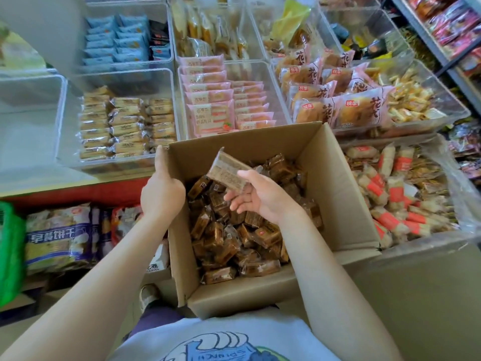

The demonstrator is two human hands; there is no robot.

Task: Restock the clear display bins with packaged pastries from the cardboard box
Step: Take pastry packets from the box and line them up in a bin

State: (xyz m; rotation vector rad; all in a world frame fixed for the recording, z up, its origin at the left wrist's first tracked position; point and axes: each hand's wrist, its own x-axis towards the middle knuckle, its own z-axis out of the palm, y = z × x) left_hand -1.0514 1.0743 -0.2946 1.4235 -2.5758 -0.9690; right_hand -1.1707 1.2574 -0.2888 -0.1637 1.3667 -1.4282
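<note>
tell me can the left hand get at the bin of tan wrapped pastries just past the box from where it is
Probably yes. The left hand grips the cardboard box at its far left corner, and the bin of tan wrapped pastries lies just beyond, open-topped with nothing between. It must first release its grip.

Left hand (161,190) fingertips hidden inside cardboard box (335,204).

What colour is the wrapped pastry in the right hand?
Brown, in clear wrapping: the packaged pastry in the right hand, head view.
</note>
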